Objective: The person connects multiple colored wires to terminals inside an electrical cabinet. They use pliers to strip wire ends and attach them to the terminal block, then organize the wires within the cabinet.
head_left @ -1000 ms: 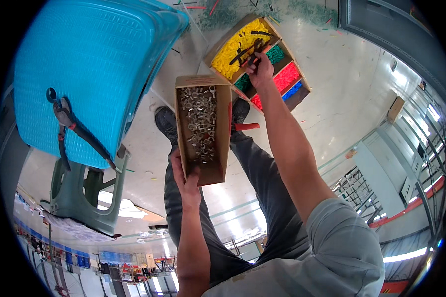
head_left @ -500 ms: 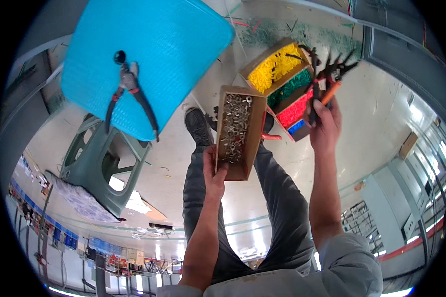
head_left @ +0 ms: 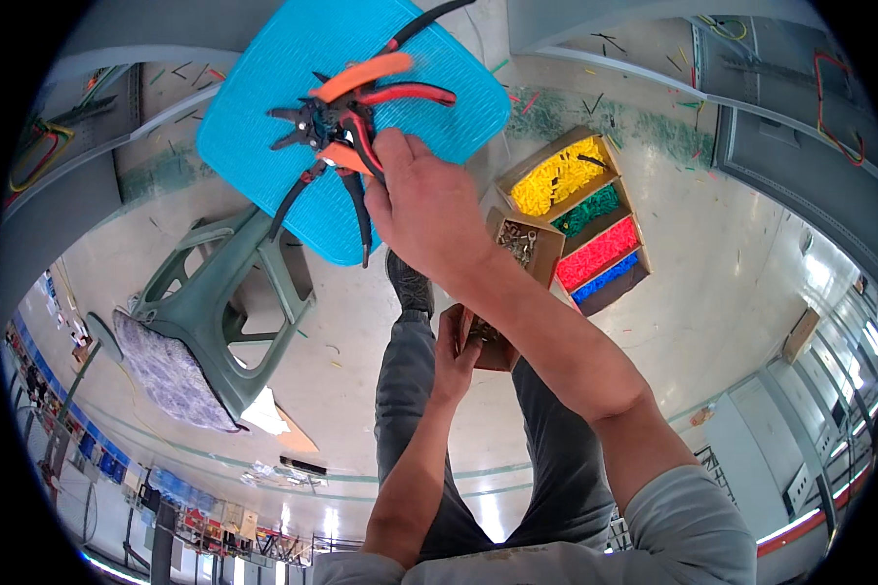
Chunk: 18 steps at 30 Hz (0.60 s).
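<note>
My right hand [head_left: 429, 200] reaches across my left arm, its fingers closed round several pliers [head_left: 337, 117] with orange and red handles. The pliers are over a bright blue ribbed top with rounded corners [head_left: 468, 107]. Another hand tool with black and red handles [head_left: 354, 210] lies on that top, partly hidden under the held pliers. My left hand [head_left: 456, 356] grips the near end of a long cardboard box [head_left: 546, 253] of small metal terminals [head_left: 517, 241]. My right forearm covers the middle of this box.
Right of the box, a divided cardboard tray [head_left: 626, 180] holds yellow, green, red and blue small pieces. A green plastic stool [head_left: 205, 322] with a patterned cushion [head_left: 171, 375] lies tipped at left. Grey metal cabinet frames [head_left: 800, 166] border the far side; wire scraps litter the floor.
My right hand has swung left with the pliers, from beside the coloured tray to over the blue top. My left hand keeps hold of the box, which is now partly behind my forearm.
</note>
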Tool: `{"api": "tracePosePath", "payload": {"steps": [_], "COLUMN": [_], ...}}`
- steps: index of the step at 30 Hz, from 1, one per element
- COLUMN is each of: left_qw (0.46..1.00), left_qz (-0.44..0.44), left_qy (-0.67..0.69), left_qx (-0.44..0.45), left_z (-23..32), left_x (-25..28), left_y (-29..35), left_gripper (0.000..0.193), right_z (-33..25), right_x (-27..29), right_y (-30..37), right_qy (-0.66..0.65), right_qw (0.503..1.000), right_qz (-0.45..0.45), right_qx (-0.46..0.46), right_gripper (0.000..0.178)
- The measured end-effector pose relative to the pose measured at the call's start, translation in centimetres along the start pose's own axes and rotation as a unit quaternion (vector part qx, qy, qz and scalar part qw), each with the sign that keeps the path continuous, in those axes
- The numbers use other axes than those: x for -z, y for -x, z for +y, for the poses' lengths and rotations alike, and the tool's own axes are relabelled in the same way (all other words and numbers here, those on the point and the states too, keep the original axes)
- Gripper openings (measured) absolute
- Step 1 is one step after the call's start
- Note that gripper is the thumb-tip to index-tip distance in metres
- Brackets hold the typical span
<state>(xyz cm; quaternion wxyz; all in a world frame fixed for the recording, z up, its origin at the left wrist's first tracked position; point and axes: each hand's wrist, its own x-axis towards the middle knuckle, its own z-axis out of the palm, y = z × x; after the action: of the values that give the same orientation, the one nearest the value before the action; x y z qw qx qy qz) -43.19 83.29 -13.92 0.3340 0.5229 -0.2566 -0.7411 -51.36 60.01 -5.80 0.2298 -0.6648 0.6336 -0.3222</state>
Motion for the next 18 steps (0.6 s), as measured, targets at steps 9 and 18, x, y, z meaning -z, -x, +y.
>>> {"api": "tracePosePath", "payload": {"steps": [9,18], "left_qw": [1.0,0.998], "left_qz": [-0.007,-0.023], "left_qy": [-0.01,0.049], "left_qx": [-0.001,0.014], "left_z": [-0.9,-1.7], "left_x": [0.6,0.1], "left_y": [0.7,-0.2], "left_gripper": [0.062,0.064], "right_z": [1.5,40.3], "right_x": [9.2,13.2], "right_y": [4.7,16.6], "right_qy": [-0.185,-0.077], "right_qw": [0.979,0.873], "right_qz": [-0.071,0.058], "right_qx": [-0.042,-0.478], "right_gripper": [0.03,0.026]}}
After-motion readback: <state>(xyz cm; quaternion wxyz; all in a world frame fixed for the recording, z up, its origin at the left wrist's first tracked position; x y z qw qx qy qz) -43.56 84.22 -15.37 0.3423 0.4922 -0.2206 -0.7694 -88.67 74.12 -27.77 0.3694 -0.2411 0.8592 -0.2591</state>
